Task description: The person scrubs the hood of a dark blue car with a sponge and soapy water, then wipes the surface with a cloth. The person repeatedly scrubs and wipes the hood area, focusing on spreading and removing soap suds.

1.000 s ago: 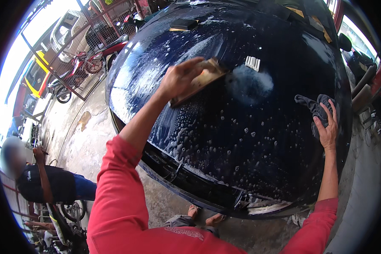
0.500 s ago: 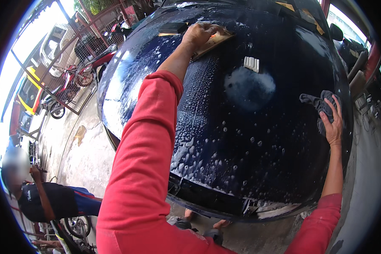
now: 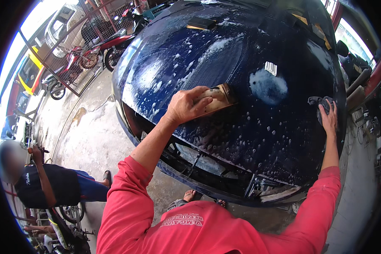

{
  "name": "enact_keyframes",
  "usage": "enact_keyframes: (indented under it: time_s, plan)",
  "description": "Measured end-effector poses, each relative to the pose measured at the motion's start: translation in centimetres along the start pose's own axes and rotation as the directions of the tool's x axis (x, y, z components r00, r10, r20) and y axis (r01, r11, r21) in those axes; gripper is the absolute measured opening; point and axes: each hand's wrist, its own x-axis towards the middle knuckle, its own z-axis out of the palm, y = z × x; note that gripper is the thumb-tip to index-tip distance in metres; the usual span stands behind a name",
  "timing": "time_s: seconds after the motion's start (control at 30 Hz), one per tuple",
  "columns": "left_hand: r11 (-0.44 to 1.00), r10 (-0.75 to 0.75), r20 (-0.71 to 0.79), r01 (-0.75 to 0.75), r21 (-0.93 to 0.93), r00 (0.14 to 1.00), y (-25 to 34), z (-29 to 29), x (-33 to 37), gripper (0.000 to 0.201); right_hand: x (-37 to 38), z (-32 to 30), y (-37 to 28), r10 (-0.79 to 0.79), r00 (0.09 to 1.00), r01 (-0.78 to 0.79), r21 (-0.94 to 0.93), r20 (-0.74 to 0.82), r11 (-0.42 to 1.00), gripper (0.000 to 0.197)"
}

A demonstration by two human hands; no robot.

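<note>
A wet, dark blue car hood (image 3: 249, 122) spreads out in front of me, spotted with suds. My left hand (image 3: 183, 106) grips a tan sanding block (image 3: 219, 101), fingers over its top, and the block rests on the hood's near left part. Behind it lies a wiped-looking streak edged by foam. On the right side of the hood, my right hand (image 3: 329, 117) presses a dark grey cloth (image 3: 316, 101) with fingers spread over it. Between the hands, farther off, sits a small white ribbed piece (image 3: 271, 68) beside a cloudy whitish patch (image 3: 268, 86).
A black block with a tan edge (image 3: 201, 23) lies on the far part of the hood. At the near edge is the open car front (image 3: 199, 163). A person in dark clothes (image 3: 51, 184) is at left, near a motorcycle (image 3: 70, 216). Motorcycles (image 3: 114, 42) stand by a mesh fence.
My left hand has drawn the sanding block from the far part of the hood toward me. The right hand stays on the cloth. The view has shifted slightly.
</note>
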Motion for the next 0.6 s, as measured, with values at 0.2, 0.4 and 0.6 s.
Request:
enact_keyframes:
  time_s: [0.2, 0.4, 0.6]
  plan:
    - [0.996, 0.09, -0.084, -0.091, -0.008, 0.992, -0.4, 0.6, 0.1, 0.045, 8.0, -1.1, -12.0, -0.028, 0.997, 0.006, -0.293, -0.073, 0.956, 0.099]
    - [0.993, 0.037, -0.112, -0.024, 0.118, 0.993, -0.9, 1.1, -1.0, 0.042, 10.8, 10.4, -26.0, -0.745, 0.661, 0.638, 0.457, 0.086, 0.619, 0.054]
    - [0.999, 0.019, -0.188, -0.009, 0.052, 0.982, -0.6, 1.6, -1.2, 0.042, 17.2, 14.9, -40.5, -0.728, 0.683, 0.67, 0.349, 0.057, 0.655, 0.05]
